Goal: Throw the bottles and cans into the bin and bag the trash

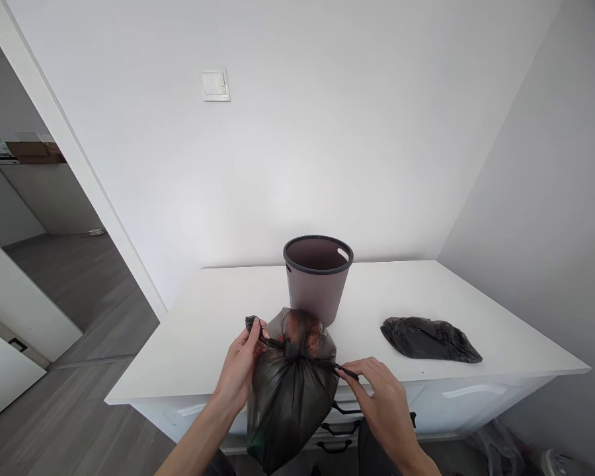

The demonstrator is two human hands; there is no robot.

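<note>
A filled black bag (292, 400) is at the front edge of the tabletop (233, 297), between the person's hands, its lower part reaching down in front of the edge. The thin plastic is see-through in places: orange-red contents show near the top and something green shows low on the left side. What these contents are cannot be told. The neck is gathered into a knot, with a twisted end running out to each side.

The left hand (238, 370) has its fingers closed in a pinch on the left end. The right hand (381, 400) pinches the right end between thumb and forefinger, with the tip of the plastic sticking out past them.

Just behind the bag stands a mauve bin (318, 291), upright, with a dark rim and a handle hole near the top. Its mouth is open and shows the shaded inner wall; the bottom inside is out of sight. To the right, well apart from the bin, a flattened dark bag (430, 339) lies crumpled on the tabletop.

Below are drawers with black handles (334, 448). A light switch (216, 86) is on the wall, and a cardboard box (34, 152) sits beyond the doorway on the left.
</note>
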